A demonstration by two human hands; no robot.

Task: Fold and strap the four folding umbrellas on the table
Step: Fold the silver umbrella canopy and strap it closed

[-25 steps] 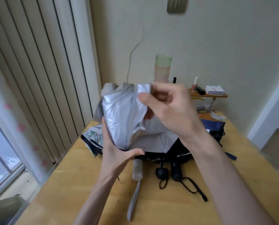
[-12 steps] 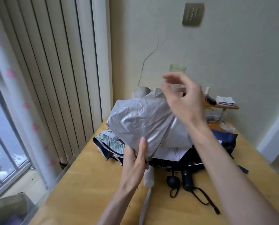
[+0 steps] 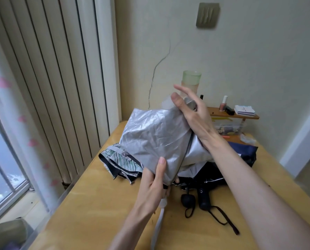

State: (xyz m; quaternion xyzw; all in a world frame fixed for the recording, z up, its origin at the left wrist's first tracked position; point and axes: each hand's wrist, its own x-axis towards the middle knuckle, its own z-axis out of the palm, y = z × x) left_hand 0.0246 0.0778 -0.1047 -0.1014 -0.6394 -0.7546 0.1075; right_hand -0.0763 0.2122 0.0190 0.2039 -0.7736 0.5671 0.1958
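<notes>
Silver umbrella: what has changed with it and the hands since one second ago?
The left hand now grips the silver umbrella near its handle. The right hand dropped its pinch and moved to the far tip; the canopy spread out. The other umbrellas stayed put.

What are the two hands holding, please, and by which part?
The silver umbrella: the left hand grips its gathered canopy at the lower end; the right hand pinches its top end.
</notes>
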